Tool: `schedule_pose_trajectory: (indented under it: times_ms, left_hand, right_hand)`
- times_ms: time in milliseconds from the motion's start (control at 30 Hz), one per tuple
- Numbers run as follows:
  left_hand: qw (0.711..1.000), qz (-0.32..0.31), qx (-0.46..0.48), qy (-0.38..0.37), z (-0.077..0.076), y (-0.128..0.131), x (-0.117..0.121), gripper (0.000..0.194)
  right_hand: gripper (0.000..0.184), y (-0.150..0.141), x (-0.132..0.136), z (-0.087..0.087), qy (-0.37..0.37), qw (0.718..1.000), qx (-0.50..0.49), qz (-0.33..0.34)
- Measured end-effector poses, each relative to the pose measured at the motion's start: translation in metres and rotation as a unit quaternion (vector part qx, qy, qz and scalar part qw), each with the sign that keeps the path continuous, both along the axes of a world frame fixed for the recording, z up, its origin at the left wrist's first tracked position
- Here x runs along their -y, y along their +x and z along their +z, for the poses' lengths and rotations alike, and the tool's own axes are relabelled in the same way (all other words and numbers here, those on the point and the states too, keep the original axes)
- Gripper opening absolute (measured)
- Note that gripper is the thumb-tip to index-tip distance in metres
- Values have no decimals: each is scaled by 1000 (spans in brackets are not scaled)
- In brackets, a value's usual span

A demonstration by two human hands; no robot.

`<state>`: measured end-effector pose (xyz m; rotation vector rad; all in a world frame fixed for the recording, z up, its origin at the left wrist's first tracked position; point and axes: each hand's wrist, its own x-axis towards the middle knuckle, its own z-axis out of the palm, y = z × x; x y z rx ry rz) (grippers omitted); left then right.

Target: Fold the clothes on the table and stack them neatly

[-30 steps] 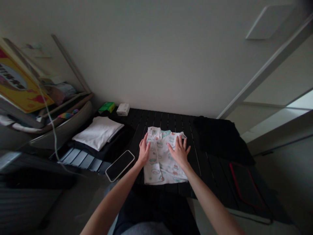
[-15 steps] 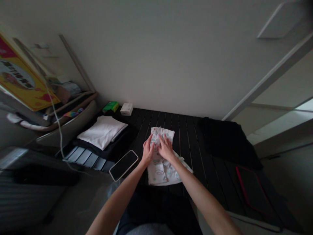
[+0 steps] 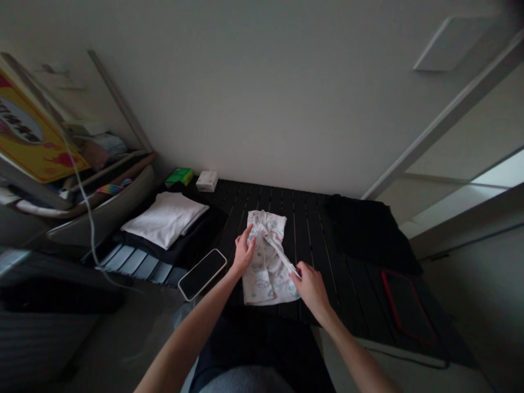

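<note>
Black slats form the table [image 3: 241, 204] against a pale wall [image 3: 262, 98], its far edge running along the wall's foot. Near the middle of the front edge lies the white printed garment [image 3: 266, 278], partly folded, its lower hem close to that edge. With my left hand [image 3: 243, 252], fingers loosely open, I touch the garment's left side; my right hand [image 3: 310, 283] is closed on a fold of its cloth at the right side, gripping it between thumb and fingers. Left of my left hand, 1 phone [image 3: 202, 274] lies aslant at the front edge, apart from the garment. Beyond it, towards the left end, a folded white cloth [image 3: 166, 218] sits on dark cloth, and 2 small boxes, 1 green [image 3: 179, 176] and 1 white [image 3: 207, 181], stand at the far left corner. Bare slats run between the garment and the black cloth [image 3: 368, 229] at the far right, leaving open room beside my right hand. Nearer the right front corner lies 1 red-edged tablet [image 3: 408, 305].
</note>
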<state>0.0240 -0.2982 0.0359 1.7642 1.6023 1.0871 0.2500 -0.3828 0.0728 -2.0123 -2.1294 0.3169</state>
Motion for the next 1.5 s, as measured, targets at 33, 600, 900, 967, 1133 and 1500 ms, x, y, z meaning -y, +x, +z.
schedule_pose_trajectory:
  times_ms: [33, 600, 900, 967, 1133, 1500]
  left_hand:
    - [1000, -4, -7, 2, 1, 0, 1, 49]
    - [885, -339, -315, 46, 20, -41, 124, 77]
    - [893, -356, -275, 20, 30, -53, 146, 44]
    - [896, -381, -224, -49, 49, -55, 145, 42]
    - [909, -360, -98, -183, 85, -57, 110, 26]
    - [979, 29, -202, 0, 37, -7, 10, 64]
  right_hand:
    - [10, -5, 4, 8, 17, 1000, 1, 10]
    - [78, -26, 58, 12, 11, 972, -37, 232]
    - [55, -13, 81, -21, 20, 955, -30, 296]
    - [46, -12, 82, -6, -36, 948, -92, 302]
    - [28, -8, 40, 35, -63, 957, -188, 214]
    - [68, -60, -51, 8, 91, 995, 24, -33]
